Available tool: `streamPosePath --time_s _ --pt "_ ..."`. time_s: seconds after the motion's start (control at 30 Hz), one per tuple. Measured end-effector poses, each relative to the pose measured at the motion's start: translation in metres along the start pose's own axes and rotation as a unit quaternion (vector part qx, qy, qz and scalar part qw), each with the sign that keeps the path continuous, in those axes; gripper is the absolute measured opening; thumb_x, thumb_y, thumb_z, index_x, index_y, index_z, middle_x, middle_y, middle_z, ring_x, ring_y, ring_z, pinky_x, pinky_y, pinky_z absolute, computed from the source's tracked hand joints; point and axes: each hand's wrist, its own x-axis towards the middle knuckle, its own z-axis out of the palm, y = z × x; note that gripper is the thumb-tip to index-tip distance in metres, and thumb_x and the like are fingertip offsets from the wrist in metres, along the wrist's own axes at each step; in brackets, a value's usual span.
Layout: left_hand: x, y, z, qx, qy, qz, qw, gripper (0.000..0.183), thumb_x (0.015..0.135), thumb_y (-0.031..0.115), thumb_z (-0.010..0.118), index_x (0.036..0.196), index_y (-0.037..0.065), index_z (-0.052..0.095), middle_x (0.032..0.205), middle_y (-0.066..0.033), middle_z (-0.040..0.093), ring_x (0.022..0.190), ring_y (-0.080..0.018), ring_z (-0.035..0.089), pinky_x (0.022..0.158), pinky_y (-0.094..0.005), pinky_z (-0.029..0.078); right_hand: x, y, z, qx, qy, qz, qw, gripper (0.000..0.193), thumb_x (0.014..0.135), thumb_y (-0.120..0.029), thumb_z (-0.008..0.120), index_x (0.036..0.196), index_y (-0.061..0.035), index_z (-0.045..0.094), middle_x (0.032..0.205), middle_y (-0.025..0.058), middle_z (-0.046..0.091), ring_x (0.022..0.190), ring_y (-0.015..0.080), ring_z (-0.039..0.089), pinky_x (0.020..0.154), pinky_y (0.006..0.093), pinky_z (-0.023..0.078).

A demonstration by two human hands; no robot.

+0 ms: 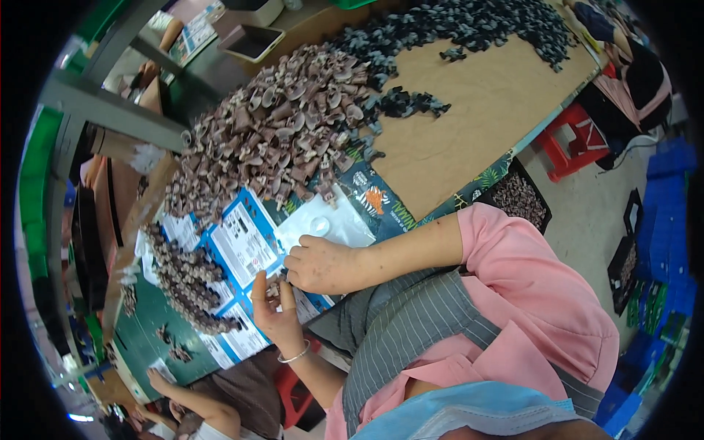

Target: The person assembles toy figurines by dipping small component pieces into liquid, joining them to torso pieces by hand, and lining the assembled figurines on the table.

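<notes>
My left hand (277, 317), a bangle at its wrist, is raised by the table edge with its fingers curled about a small brownish plastic piece (273, 287). Right above it is my right hand (320, 265), closed, its fingertips turned toward that same piece; what they pinch is hidden. Under and beyond the hands lie blue-and-white printed sheets (240, 243) and a clear plastic bag (345, 226). A large heap of hollow brownish plastic parts (271, 121) spreads farther out. To the left, similar small brown parts (187, 282) stand in close rows.
Brown paper (440, 139) covers the table's right side, with a heap of black and grey parts (469, 29) behind it. A grey metal post frame (110, 106) stands left. Another person's hand (160, 380) reaches in at lower left. A red stool (576, 143) stands right.
</notes>
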Motion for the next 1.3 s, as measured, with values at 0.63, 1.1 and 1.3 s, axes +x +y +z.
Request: streamPosePath --time_s 0.63,1.1,1.3 --pt "-0.011 -0.024 0.013 0.114 0.012 0.098 0.989 0.010 0.084 0.005 0.070 0.083 -0.001 0.061 0.081 -0.0102 0.063 0.071 -0.0228 0.058 0.067 -0.0319 0.048 0.021 0.007 0.024 0.208 0.124 -0.030 0.970 0.007 0.078 -0.021 0.061 0.083 -0.0171 0.060 0.088 0.0004 0.057 0.081 0.0180 0.061 0.071 0.0342 0.044" --pt "0.005 -0.020 0.009 0.142 0.108 0.068 0.982 0.046 0.076 0.002 0.079 0.121 0.003 0.066 0.089 -0.0066 0.060 0.072 -0.0136 0.058 0.062 -0.0263 0.049 -0.010 0.041 -0.041 0.220 0.173 0.015 0.960 0.023 0.083 -0.018 0.071 0.106 -0.0128 0.068 0.097 0.0037 0.065 0.082 0.0200 0.063 0.065 0.0329 0.043" --pt "0.056 -0.029 -0.024 0.114 0.194 0.013 0.974 0.073 0.077 0.007 0.080 0.142 0.004 0.047 0.092 -0.0095 0.067 0.076 -0.0139 0.061 0.064 -0.0281 0.051 -0.097 0.100 -0.058 0.218 0.164 0.216 0.938 0.019 0.085 -0.004 0.070 0.104 -0.0027 0.068 0.093 0.0084 0.065 0.080 0.0194 0.062 0.068 0.0280 0.045"
